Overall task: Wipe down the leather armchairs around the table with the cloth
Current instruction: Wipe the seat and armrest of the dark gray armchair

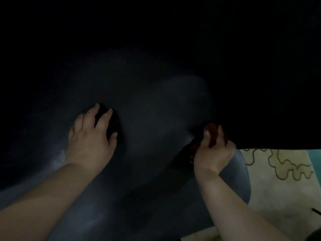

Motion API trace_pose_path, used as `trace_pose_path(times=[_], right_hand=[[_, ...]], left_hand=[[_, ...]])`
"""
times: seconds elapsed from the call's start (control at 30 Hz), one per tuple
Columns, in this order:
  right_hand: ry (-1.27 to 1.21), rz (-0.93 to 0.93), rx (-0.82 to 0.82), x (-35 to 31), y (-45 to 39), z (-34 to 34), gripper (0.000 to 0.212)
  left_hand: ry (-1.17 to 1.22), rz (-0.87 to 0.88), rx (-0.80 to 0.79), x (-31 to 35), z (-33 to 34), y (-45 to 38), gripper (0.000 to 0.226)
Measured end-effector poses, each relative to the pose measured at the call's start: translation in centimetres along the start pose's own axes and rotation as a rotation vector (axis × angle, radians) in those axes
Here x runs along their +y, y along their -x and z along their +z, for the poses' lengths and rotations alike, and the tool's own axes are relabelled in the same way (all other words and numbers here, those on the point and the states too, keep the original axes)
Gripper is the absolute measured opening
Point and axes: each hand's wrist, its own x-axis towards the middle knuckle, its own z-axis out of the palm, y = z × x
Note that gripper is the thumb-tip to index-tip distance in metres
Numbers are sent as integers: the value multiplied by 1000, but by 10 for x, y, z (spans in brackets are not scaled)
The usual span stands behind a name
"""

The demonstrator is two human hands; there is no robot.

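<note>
A dark grey-blue leather armchair (152,122) fills most of the dim view, its rounded edge curving down at the right. My left hand (90,134) lies flat on the leather, fingers spread, with a dark shadow under the fingertips. My right hand (213,152) is closed on a reddish-brown cloth (211,136), pressed where the seat meets a darker upper part of the chair. The cloth shows between my thumb and fingers and trails down to the left of the wrist.
A pale rug (278,185) with a dark wavy line pattern lies at the lower right, beside a strip of teal floor (315,160). The upper half of the view is nearly black. A thin dark object (316,211) pokes in at the right edge.
</note>
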Motion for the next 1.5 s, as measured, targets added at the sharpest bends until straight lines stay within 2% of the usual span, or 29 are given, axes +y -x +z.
trace_pose_path(times=[0.1, 0.2, 0.27, 0.37, 0.53, 0.83, 1.07, 1.17, 1.23, 1.3, 1.4, 1.43, 1.5], right_hand=[[-120, 229, 55, 4, -10, -4, 48], [-277, 356, 101, -3, -27, 3, 47], [-235, 401, 98, -15, -40, 8, 48], [-45, 303, 22, -26, -52, 15, 49], [35, 167, 19, -38, -62, 34, 45], [-1, -43, -58, -86, -82, 60, 42], [-186, -155, -172, -148, -67, 91, 34], [-89, -404, -334, -181, -34, 110, 36], [-16, -579, -366, -195, 0, 122, 39], [-7, -678, -394, -201, 26, 128, 39], [-36, -743, -467, -199, 23, 124, 38], [-71, -737, -458, -199, 16, 119, 38], [-131, -692, -312, -193, -3, 108, 38]], left_hand=[[-31, 2, -2, 3, 3, -3, 64], [-42, 9, 18, 4, 5, -6, 63], [-44, 14, 38, 4, 6, -8, 63], [-43, 33, 59, 2, 8, -9, 64], [-41, 53, 88, -1, 11, -10, 64], [17, 73, 87, -9, 7, -15, 59], [52, -8, 116, -24, -4, -25, 58], [54, -51, 114, -35, -10, -24, 59], [59, -68, 112, -42, -13, -21, 60], [67, -83, 103, -49, -16, -17, 61], [56, -98, 90, -57, -17, -13, 61], [51, -100, 93, -59, -16, -11, 60], [55, -105, 101, -61, -14, -10, 57]])
